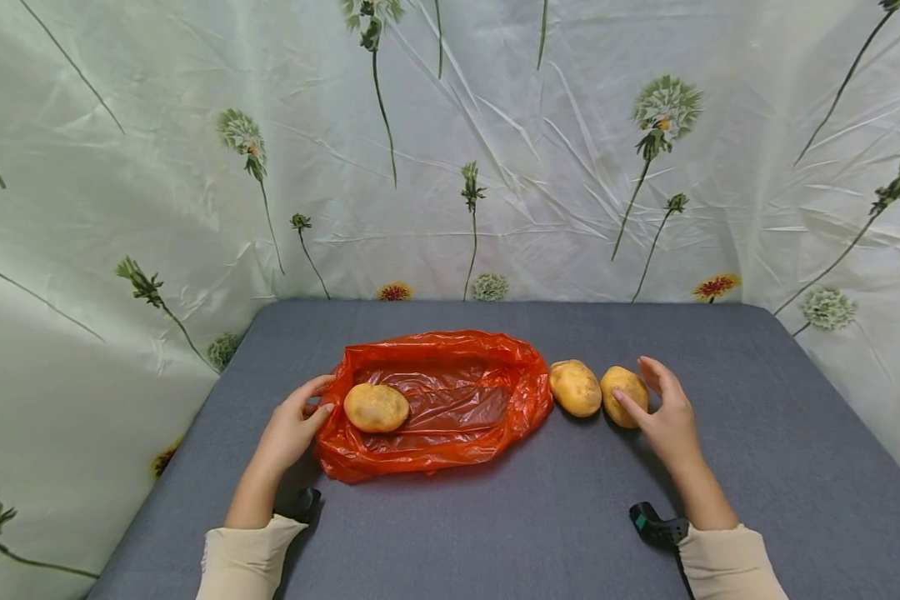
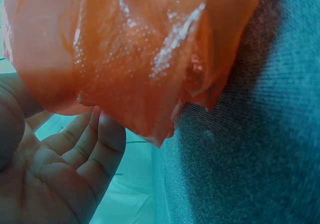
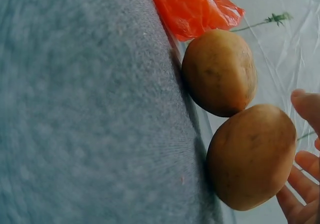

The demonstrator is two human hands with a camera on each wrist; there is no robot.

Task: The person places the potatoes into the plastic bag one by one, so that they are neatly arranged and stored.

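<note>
A red plastic bag (image 1: 435, 462) lies spread on the table with its mouth facing up and its rim folded outward. One potato (image 1: 377, 407) rests inside at the left end. My left hand (image 1: 288, 429) holds the bag's left rim between thumb and fingers; in the left wrist view the crumpled bag (image 2: 135, 59) hides some fingertips. Right of the bag, two more potatoes sit side by side, the nearer-to-bag potato (image 1: 574, 388) and the outer potato (image 1: 625, 397). Around the outer one my right hand (image 1: 669, 421) is spread, thumb over its near side and fingers beyond it.
A grey cloth-covered table (image 1: 495, 533) lies under everything. Behind and beside it hangs a pale curtain (image 1: 570, 150) printed with flowers. Black wrist cameras sit at both cuffs, the right camera (image 1: 656, 523) close over the tabletop.
</note>
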